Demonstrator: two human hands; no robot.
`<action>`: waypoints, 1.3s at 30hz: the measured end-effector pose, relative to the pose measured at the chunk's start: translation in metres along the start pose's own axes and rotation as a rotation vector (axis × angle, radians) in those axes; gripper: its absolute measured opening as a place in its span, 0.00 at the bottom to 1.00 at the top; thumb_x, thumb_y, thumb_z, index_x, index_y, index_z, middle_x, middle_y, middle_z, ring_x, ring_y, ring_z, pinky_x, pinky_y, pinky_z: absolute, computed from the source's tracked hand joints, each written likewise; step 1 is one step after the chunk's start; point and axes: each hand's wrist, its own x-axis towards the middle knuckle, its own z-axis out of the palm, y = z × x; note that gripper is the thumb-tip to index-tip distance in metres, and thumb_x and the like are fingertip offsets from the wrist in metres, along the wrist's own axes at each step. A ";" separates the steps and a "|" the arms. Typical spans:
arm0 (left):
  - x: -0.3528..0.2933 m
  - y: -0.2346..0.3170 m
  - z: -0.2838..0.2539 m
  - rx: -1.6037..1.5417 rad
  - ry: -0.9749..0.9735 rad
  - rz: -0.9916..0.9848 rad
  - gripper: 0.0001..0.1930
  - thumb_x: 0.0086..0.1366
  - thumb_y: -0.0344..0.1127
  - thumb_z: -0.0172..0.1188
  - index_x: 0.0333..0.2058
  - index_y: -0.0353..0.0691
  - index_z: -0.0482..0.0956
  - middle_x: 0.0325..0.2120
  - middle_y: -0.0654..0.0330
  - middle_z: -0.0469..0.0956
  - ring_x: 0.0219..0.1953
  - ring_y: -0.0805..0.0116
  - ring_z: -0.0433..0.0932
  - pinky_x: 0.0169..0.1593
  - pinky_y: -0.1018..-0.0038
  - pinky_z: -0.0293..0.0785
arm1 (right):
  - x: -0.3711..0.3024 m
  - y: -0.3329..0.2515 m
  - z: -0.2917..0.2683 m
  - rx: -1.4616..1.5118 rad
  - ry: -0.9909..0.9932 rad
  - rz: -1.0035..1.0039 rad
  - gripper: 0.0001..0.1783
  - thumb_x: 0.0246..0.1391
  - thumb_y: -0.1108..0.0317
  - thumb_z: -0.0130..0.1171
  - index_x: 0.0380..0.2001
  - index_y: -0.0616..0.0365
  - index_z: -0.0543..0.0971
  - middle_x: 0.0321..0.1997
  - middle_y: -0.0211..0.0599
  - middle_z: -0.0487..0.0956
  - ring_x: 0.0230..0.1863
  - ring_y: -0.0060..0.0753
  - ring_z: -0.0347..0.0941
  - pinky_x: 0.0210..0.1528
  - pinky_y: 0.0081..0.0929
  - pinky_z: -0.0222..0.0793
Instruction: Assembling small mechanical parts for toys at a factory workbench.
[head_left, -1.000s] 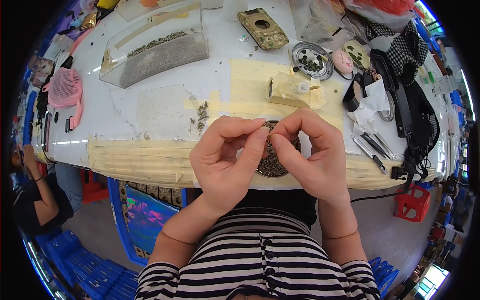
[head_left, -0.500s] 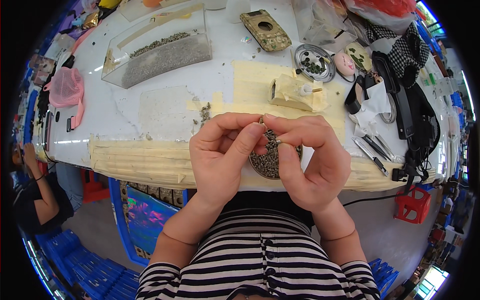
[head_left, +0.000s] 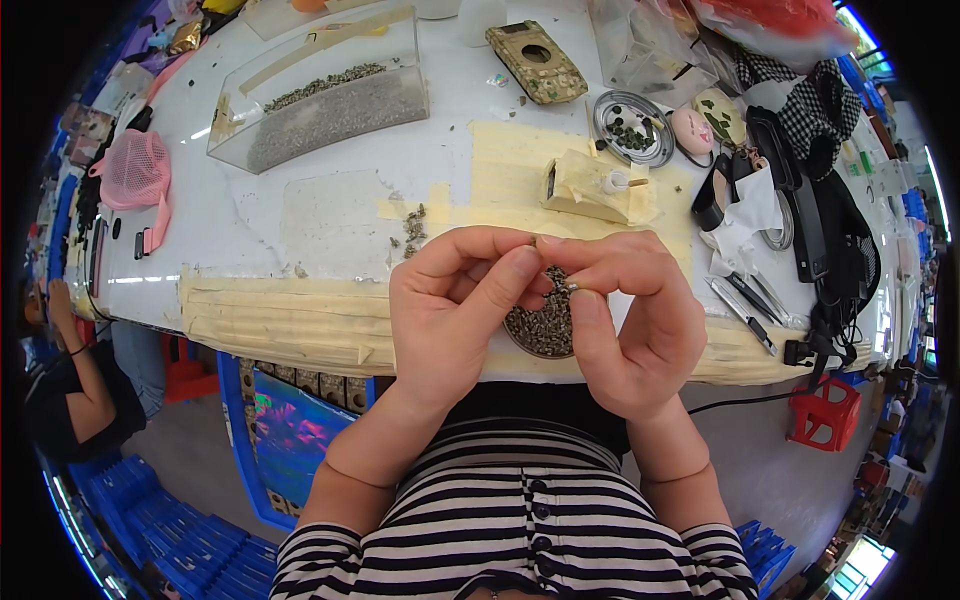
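Observation:
A round dish of small grey-brown metal-looking pieces (head_left: pixel 540 328) sits at the table's near edge, partly covered by my hands. Above it, my left hand (head_left: pixel 450 305) is closed, thumb and forefinger pinched together; whatever lies between those fingertips is too small to name. My right hand (head_left: pixel 645 325) holds a tiny light metallic piece (head_left: pixel 572 287) between thumb and forefinger. Its upper fingertips meet those of the left hand. Just beyond my left hand, a few loose pieces (head_left: pixel 414 225) are scattered on the tabletop.
Farther back are a clear box (head_left: pixel 340 130) of similar pieces, a camouflage toy tank hull (head_left: pixel 537 62) and a tape-wrapped block (head_left: pixel 590 187). On the right lie a dish of dark green parts (head_left: pixel 632 130) and a craft knife (head_left: pixel 742 315). Another person's arm (head_left: pixel 85 370) shows at far left.
Both hands have shifted very slightly to the right, still pinched together above the dish. The tiny piece at my right fingertips shows a little more plainly.

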 end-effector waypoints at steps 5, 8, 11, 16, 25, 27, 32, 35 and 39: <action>0.000 -0.001 0.001 -0.008 0.002 -0.007 0.09 0.68 0.25 0.61 0.46 0.30 0.80 0.35 0.55 0.84 0.35 0.74 0.83 0.40 0.79 0.82 | 0.000 0.002 0.000 -0.014 0.004 0.001 0.10 0.46 0.81 0.65 0.33 0.61 0.79 0.41 0.41 0.86 0.33 0.35 0.78 0.38 0.27 0.75; 0.000 -0.002 0.001 0.042 0.002 0.022 0.08 0.69 0.24 0.61 0.45 0.29 0.80 0.35 0.55 0.84 0.35 0.74 0.84 0.41 0.79 0.82 | -0.001 0.003 0.000 -0.032 0.014 0.001 0.09 0.45 0.81 0.65 0.33 0.61 0.79 0.40 0.42 0.86 0.34 0.35 0.78 0.38 0.27 0.75; -0.002 -0.001 0.004 0.077 0.013 0.064 0.08 0.68 0.22 0.60 0.44 0.28 0.80 0.35 0.55 0.84 0.36 0.74 0.84 0.42 0.78 0.83 | -0.001 0.006 0.000 -0.035 0.018 0.000 0.09 0.45 0.82 0.65 0.33 0.61 0.79 0.40 0.42 0.86 0.34 0.35 0.78 0.38 0.28 0.75; -0.002 -0.002 0.004 0.084 0.023 0.064 0.07 0.67 0.22 0.61 0.44 0.28 0.80 0.35 0.55 0.84 0.36 0.74 0.84 0.42 0.78 0.83 | -0.002 0.006 -0.001 -0.030 0.021 0.008 0.10 0.44 0.82 0.65 0.32 0.62 0.80 0.39 0.42 0.86 0.33 0.35 0.78 0.37 0.27 0.75; 0.000 0.001 0.005 0.075 0.042 0.019 0.07 0.66 0.22 0.62 0.43 0.28 0.80 0.33 0.56 0.84 0.34 0.74 0.84 0.41 0.79 0.83 | -0.003 0.003 0.002 -0.120 0.042 -0.031 0.11 0.41 0.82 0.66 0.31 0.60 0.80 0.39 0.39 0.86 0.32 0.35 0.77 0.34 0.26 0.74; -0.001 0.001 0.005 0.080 0.043 0.017 0.07 0.66 0.22 0.62 0.42 0.28 0.80 0.33 0.56 0.84 0.34 0.75 0.84 0.41 0.79 0.82 | -0.002 0.004 0.003 -0.155 0.052 -0.068 0.11 0.41 0.82 0.66 0.30 0.60 0.80 0.37 0.36 0.86 0.31 0.35 0.76 0.33 0.27 0.73; -0.002 0.002 0.005 0.077 0.037 0.011 0.07 0.65 0.21 0.63 0.42 0.27 0.80 0.33 0.56 0.84 0.34 0.75 0.84 0.41 0.80 0.82 | 0.001 0.007 0.003 -0.269 0.091 -0.050 0.10 0.40 0.80 0.68 0.28 0.58 0.80 0.29 0.32 0.80 0.28 0.36 0.72 0.31 0.30 0.67; -0.001 0.000 0.003 0.058 0.009 0.025 0.07 0.65 0.21 0.63 0.42 0.27 0.80 0.34 0.56 0.84 0.34 0.76 0.83 0.41 0.80 0.82 | 0.002 0.009 0.006 -0.309 0.080 -0.052 0.10 0.40 0.79 0.69 0.28 0.57 0.80 0.27 0.32 0.78 0.28 0.37 0.71 0.30 0.30 0.66; -0.002 -0.002 0.004 0.042 -0.003 0.052 0.07 0.65 0.20 0.62 0.42 0.27 0.80 0.34 0.56 0.84 0.35 0.76 0.83 0.42 0.80 0.82 | 0.002 0.009 0.008 -0.322 0.068 -0.065 0.09 0.40 0.79 0.69 0.27 0.57 0.80 0.27 0.32 0.78 0.29 0.37 0.71 0.30 0.30 0.66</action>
